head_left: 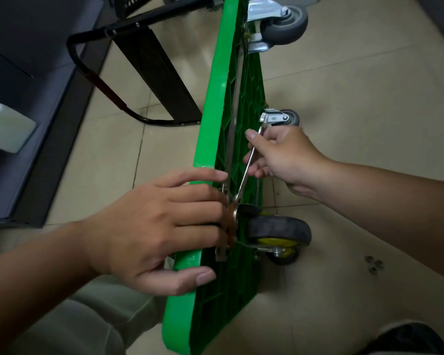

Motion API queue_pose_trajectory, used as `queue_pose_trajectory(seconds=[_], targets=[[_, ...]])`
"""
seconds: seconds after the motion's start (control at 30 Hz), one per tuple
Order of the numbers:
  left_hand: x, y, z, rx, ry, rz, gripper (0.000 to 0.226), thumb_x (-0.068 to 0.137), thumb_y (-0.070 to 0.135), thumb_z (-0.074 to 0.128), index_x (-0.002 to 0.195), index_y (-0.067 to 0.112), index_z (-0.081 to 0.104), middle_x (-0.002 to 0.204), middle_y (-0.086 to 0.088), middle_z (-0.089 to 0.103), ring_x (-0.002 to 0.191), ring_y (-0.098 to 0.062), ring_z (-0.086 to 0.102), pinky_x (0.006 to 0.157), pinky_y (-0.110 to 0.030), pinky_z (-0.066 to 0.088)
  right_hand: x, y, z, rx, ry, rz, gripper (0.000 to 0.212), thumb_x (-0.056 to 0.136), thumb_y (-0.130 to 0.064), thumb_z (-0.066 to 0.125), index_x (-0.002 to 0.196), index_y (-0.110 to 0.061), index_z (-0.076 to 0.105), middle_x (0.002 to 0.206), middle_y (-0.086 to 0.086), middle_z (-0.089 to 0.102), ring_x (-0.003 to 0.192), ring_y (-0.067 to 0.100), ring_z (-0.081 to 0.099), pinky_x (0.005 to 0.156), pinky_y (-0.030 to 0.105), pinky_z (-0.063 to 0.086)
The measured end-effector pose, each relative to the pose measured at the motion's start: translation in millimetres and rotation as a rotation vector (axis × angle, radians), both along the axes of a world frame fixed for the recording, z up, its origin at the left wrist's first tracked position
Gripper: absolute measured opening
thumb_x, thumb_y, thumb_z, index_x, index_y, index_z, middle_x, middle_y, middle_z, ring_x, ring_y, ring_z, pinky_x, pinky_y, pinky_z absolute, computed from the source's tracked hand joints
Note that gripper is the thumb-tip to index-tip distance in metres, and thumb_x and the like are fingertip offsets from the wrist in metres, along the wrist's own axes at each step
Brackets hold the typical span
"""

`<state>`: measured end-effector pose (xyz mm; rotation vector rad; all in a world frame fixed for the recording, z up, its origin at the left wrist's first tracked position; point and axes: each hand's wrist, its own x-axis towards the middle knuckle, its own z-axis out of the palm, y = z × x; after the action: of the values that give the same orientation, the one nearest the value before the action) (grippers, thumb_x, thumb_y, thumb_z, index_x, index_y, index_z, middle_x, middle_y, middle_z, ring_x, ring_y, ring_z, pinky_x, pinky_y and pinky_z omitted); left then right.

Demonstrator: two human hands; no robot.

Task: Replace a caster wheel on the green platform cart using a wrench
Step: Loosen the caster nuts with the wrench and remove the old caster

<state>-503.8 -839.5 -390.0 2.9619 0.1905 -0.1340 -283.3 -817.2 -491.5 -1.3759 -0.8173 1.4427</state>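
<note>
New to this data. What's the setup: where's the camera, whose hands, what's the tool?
There is no robot: a person works with bare hands, and the single picture comes from a camera worn on the head, looking down. The green platform cart stands on its side edge on the tiled floor, underside facing right. The right hand holds a wrench, whose far end sits at the mounting plate of the near caster, which has a black tyre and yellow hub. The left hand lies with straight fingers across the cart's edge beside that plate. A few small metal fasteners lie on the floor.
</note>
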Motion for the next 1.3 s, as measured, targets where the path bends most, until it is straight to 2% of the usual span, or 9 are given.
queue_pose_trajectory(seconds=[0.3,0.47,0.67,0.8,0.87,0.97,1.07,1.17,1.3], targets=[[10.8,2.3,-28.1,-0.119,-0.207,0.006,0.040,0.089,0.036,0.047,0.081,0.010,0.076,0.092,-0.008,0.070,0.089,-0.032,0.068,0.102,-0.046,0.048,1.6,20.6,-10.7,-0.051,-0.063,0.104,0.030,0.103,-0.029,0.059,0.090,-0.002,0.059,0.048,-0.002,0.064,0.043,0.010,0.062,0.041,0.018,0.046],[6.9,5.5,-38.2,-0.116,-0.295,0.013,0.037,0.080,0.032,0.048,0.075,0.011,0.078,0.088,-0.009,0.072,0.087,-0.032,0.069,0.094,-0.047,0.050,-2.0,21.5,-21.0,-0.135,0.039,0.077,0.029,0.103,-0.029,0.060,0.102,-0.001,0.061,0.067,0.008,0.067,0.044,0.010,0.062,0.042,0.019,0.048],[5.8,6.8,-41.2,-0.162,-0.340,0.031,0.062,0.100,0.039,0.026,0.079,0.012,0.078,0.095,-0.006,0.073,0.093,-0.028,0.068,0.101,-0.041,0.047,-7.7,22.9,-25.4,-0.099,0.044,0.064,0.035,0.103,-0.028,0.060,0.102,0.006,0.064,0.068,0.010,0.067,0.041,0.011,0.058,0.038,0.018,0.043],[6.6,5.2,-41.8,-0.155,-0.347,0.034,0.062,0.100,0.039,0.026,0.078,0.012,0.078,0.091,-0.008,0.072,0.089,-0.029,0.068,0.100,-0.043,0.047,-7.9,15.8,-19.8,0.074,-0.068,0.068,0.032,0.103,-0.029,0.060,0.081,-0.005,0.061,0.060,0.004,0.067,0.043,0.013,0.060,0.040,0.020,0.043],[6.9,5.7,-41.0,-0.155,-0.348,0.040,0.063,0.100,0.039,0.026,0.078,0.011,0.077,0.091,-0.008,0.072,0.089,-0.029,0.068,0.101,-0.043,0.046,-5.0,10.3,-14.3,0.195,-0.146,0.069,0.031,0.103,-0.029,0.059,0.082,-0.006,0.060,0.054,0.000,0.064,0.044,0.014,0.063,0.041,0.019,0.043],[7.4,5.7,-40.8,-0.161,-0.354,0.041,0.061,0.100,0.039,0.027,0.078,0.010,0.077,0.091,-0.009,0.071,0.090,-0.030,0.067,0.101,-0.045,0.047,-3.1,0.4,-1.8,0.379,-0.169,0.066,0.023,0.103,-0.025,0.060,0.085,-0.012,0.060,0.065,0.004,0.069,0.045,0.016,0.065,0.040,0.023,0.045],[8.4,5.6,-41.1,-0.161,-0.364,0.034,0.060,0.100,0.039,0.028,0.078,0.010,0.076,0.092,-0.009,0.070,0.088,-0.030,0.066,0.098,-0.047,0.048,-2.0,-11.1,13.2,0.585,-0.202,0.115,0.018,0.102,-0.021,0.062,0.096,-0.004,0.062,0.075,0.007,0.069,0.049,0.017,0.065,0.044,0.026,0.049],[9.1,5.6,-40.3,-0.152,-0.366,0.031,0.058,0.100,0.038,0.029,0.078,0.010,0.075,0.092,-0.009,0.069,0.088,-0.032,0.065,0.099,-0.046,0.047,1.8,-25.2,25.4,0.870,-0.369,0.219,0.016,0.099,-0.016,0.066,0.095,-0.001,0.062,0.078,0.005,0.064,0.061,0.016,0.060,0.058,0.025,0.050],[8.3,6.0,-38.0,-0.137,-0.345,0.048,0.057,0.099,0.037,0.030,0.077,0.010,0.076,0.089,-0.010,0.070,0.088,-0.032,0.067,0.101,-0.034,0.042,3.7,-39.1,27.7,1.156,-0.577,0.297,0.021,0.094,-0.007,0.069,0.104,0.012,0.066,0.095,-0.004,0.049,0.085,0.001,0.044,0.085,0.009,0.039]])
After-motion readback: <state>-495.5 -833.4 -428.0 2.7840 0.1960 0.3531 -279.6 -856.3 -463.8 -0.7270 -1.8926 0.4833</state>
